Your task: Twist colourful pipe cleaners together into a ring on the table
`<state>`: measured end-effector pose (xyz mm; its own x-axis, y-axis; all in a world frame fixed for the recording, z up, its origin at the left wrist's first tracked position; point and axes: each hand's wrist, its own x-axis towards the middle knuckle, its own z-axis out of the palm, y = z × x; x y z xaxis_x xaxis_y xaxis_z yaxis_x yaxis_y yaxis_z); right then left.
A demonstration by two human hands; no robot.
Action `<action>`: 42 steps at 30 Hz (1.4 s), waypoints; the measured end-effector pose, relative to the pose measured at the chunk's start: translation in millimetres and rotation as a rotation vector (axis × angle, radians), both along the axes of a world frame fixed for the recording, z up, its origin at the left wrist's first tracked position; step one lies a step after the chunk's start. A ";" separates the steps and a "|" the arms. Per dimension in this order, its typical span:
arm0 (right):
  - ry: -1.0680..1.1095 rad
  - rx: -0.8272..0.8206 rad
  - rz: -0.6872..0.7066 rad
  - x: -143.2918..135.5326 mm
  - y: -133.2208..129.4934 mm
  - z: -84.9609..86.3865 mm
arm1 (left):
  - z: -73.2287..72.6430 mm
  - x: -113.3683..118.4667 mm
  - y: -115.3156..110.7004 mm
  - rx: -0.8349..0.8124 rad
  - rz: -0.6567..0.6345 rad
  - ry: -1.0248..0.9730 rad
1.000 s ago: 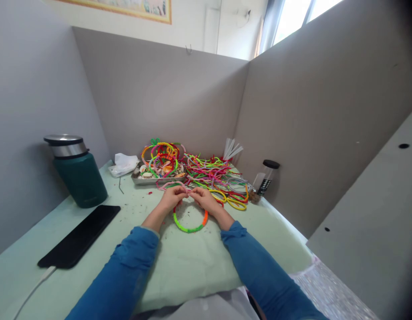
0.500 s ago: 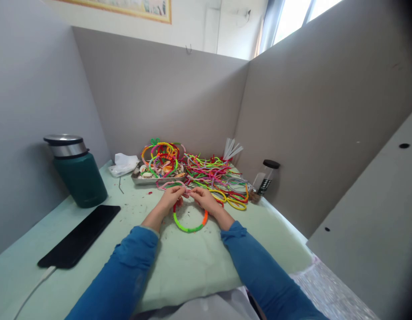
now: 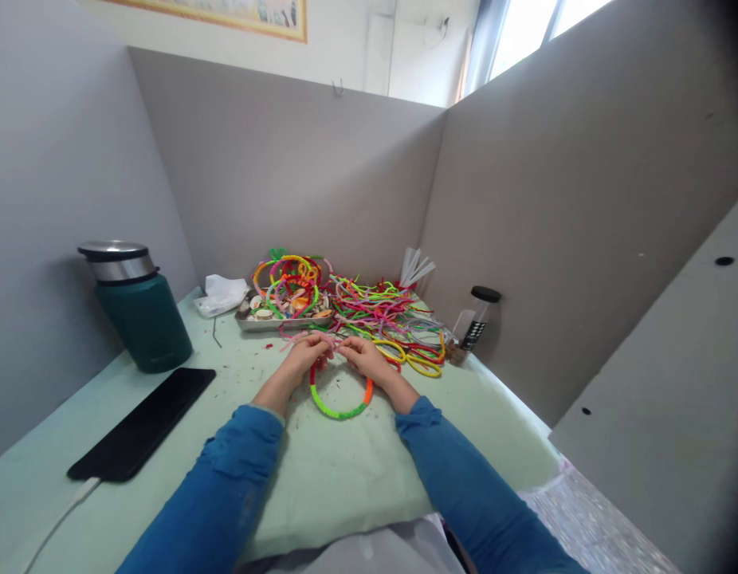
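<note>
colourful ring (image 3: pixel 339 414), left hand (image 3: pixel 307 358) and right hand (image 3: pixel 369 359) pinching pink strand (image 3: pixel 295 339), metal tray (image 3: pixel 285 324) holding apparent shells (image 3: pixel 264 314)

A dark-green insulated bottle (image 3: pixel 143 323) with a steel collar stands at the left of the worktop (image 3: pixel 345 486), which carries a pale green cover. A black smartphone (image 3: pixel 143 425) lies in front of the bottle; a white cable (image 3: pixel 61 518) connects to its near end. A tissue packet (image 3: pixel 221 299) rests near the rear-left corner. A clear, black-capped jar (image 3: pixel 472 323) stands beside the right partition (image 3: pixel 584 199). A wire hook (image 3: pixel 339 91) sits at the top edge of the rear partition (image 3: pixel 285 159). Above and behind: a framed picture (image 3: pixel 225 16), upper left; a window (image 3: pixel 524 40), upper right.
</note>
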<state>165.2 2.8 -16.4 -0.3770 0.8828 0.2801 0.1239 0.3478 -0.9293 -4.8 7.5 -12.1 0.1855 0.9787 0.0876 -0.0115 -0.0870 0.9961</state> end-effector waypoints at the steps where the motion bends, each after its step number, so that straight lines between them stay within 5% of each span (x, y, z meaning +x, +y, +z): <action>1: -0.004 -0.001 -0.003 0.0 -0.3 0.4 | 0.4 0.3 -0.6 0.005 -0.006 -0.003; 11: -0.028 -0.002 -0.024 1.1 0.6 0.8 | 13.3 5.9 -11.2 -0.024 -0.002 0.017; 42: 0.008 -0.029 -0.039 0.6 2.0 0.1 | -3.4 2.7 -0.8 0.095 0.023 0.147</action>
